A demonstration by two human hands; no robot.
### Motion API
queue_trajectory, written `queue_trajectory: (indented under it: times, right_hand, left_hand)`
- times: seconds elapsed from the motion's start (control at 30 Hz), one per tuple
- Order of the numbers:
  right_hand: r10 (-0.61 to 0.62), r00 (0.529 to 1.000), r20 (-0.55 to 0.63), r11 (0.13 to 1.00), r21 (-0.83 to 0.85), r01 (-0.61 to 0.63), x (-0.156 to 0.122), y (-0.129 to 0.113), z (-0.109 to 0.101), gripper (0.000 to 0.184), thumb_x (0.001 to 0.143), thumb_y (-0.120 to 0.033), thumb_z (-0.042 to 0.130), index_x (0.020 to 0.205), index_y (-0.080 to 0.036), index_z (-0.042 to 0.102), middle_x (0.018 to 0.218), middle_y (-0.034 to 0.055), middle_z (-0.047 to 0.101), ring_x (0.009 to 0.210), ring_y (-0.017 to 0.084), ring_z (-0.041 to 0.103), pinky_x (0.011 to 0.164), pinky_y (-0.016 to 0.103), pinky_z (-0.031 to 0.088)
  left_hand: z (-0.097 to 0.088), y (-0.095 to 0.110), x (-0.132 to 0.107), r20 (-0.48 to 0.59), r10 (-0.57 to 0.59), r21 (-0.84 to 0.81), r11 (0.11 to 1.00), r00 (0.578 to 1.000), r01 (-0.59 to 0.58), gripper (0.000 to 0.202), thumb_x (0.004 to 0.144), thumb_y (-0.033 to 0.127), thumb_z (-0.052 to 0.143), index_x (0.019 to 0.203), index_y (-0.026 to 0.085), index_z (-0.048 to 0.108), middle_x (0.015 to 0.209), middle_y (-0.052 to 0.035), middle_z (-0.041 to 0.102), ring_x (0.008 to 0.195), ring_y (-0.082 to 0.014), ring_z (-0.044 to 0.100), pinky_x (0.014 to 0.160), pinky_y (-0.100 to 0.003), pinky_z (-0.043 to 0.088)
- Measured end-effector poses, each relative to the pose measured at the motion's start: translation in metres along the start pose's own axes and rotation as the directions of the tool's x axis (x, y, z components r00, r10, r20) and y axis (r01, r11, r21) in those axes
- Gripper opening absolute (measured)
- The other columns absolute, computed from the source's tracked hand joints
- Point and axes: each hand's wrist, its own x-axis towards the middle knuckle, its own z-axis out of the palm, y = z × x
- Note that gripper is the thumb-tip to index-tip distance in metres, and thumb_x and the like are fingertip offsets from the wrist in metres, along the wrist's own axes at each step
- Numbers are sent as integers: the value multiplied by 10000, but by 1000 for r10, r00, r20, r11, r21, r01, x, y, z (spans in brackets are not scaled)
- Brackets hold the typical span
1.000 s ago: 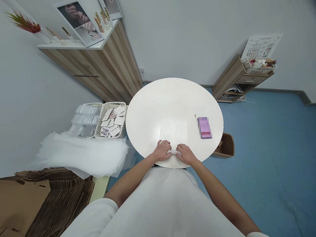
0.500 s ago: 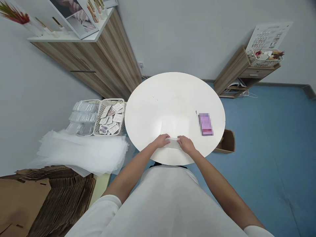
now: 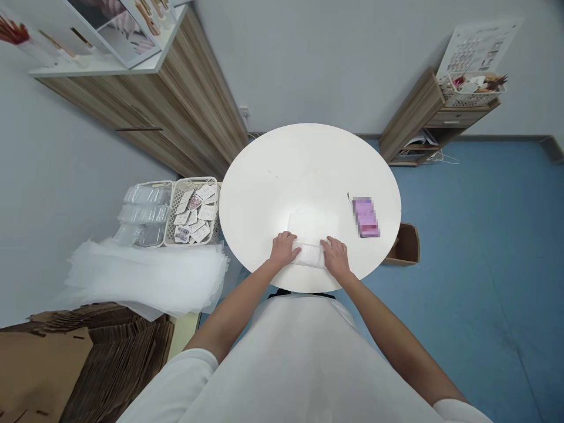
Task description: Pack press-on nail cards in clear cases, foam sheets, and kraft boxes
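Observation:
A thin white translucent packing sheet (image 3: 314, 222) lies flat on the round white table, hard to tell from the tabletop. Its near end is folded over into a flat white bundle (image 3: 309, 255) by the table's front edge. My left hand (image 3: 283, 249) grips the bundle's left end, with thumb pointing inward. At the right end, my right hand (image 3: 336, 256) holds it the same way, fingers bent over the fold. Whatever the fold may contain cannot be made out.
On the white table (image 3: 308, 158), a blurred purple item (image 3: 365, 217) lies to the right. At left stand a basket of cards (image 3: 194, 214), clear plastic packs (image 3: 144, 205), a stack of white sheets (image 3: 145, 276) and flattened cardboard (image 3: 44, 370). An open brown box (image 3: 408, 245) is beyond the table's right edge.
The folded part now lies flatter and looks wider. Both hands have shifted slightly apart, from pinching the fold's upper edge to resting over its ends. The whole view has tilted slightly.

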Motion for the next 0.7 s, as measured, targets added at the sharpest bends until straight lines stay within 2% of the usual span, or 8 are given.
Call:
queue_trajectory:
  times: [0.07, 0.13, 0.2, 0.33, 0.43, 0.57, 0.7]
  right_hand:
    - [-111, 994, 5, 994, 8, 111, -6, -5, -3, 293, 812, -131, 380, 1068, -194, 509, 1243, 113, 443, 1151, 231, 368, 926, 385, 272]
    - [-217, 974, 64, 976, 41, 215, -11, -11, -5, 239, 796, -215, 449, 1025, -185, 513, 1271, 121, 419, 1178, 245, 344, 930, 392, 281]
    - [-254, 959, 129, 967, 65, 248, -15, -16, -4, 300, 744, -284, 536, 1021, -177, 496, 1310, 137, 373, 1198, 274, 317, 919, 412, 299]
    - [-228, 953, 201, 973, 77, 217, -15, -18, 0, 324, 705, -208, 558, 1016, -190, 467, 1326, 130, 353, 1178, 282, 334, 882, 420, 345]
    - [-262, 941, 215, 964, 100, 246, -13, -17, 1, 316, 686, -157, 541, 993, -183, 466, 1298, 135, 377, 1140, 285, 361, 893, 439, 341]
    - [-344, 913, 221, 933, 185, 307, -16, -13, -1, 342, 669, -171, 537, 1002, -168, 462, 1273, 137, 390, 1112, 287, 377, 890, 455, 338]
    - [-353, 900, 256, 913, 305, 271, -17, -8, -8, 385, 682, -225, 527, 1055, -167, 451, 1186, 115, 469, 1079, 259, 414, 865, 407, 358]
  left_hand:
    - [1, 0, -5, -14, 195, 20, 981, 981, -195, 456, 718, 438, 533, 1107, 214, 452, 1208, -92, 428, 1131, -256, 374, 927, -404, 286]
    - [3, 1, -9, 52, 354, 24, 934, 934, -356, 551, 651, 450, 604, 1120, 216, 436, 1263, -91, 390, 1178, -265, 325, 971, -409, 229]
    - [6, 2, -10, 122, 408, 19, 911, 905, -413, 607, 613, 424, 643, 1137, 218, 415, 1284, -92, 377, 1179, -267, 328, 977, -406, 215]
    - [11, 6, -11, 166, 363, 10, 929, 917, -369, 520, 656, 339, 604, 1124, 222, 411, 1243, -88, 418, 1108, -253, 406, 945, -393, 248]
    - [11, 8, -16, 165, 329, 9, 942, 930, -335, 476, 663, 337, 586, 1096, 219, 427, 1196, -89, 446, 1050, -256, 447, 936, -407, 247]
    - [9, 7, -28, 152, 333, -15, 942, 931, -335, 467, 664, 383, 574, 1078, 207, 447, 1148, -91, 480, 1011, -256, 472, 910, -399, 277]
    - [5, 4, -35, 164, 332, -85, 943, 929, -322, 473, 687, 451, 546, 1085, 209, 467, 1053, -70, 552, 969, -242, 503, 872, -365, 326]
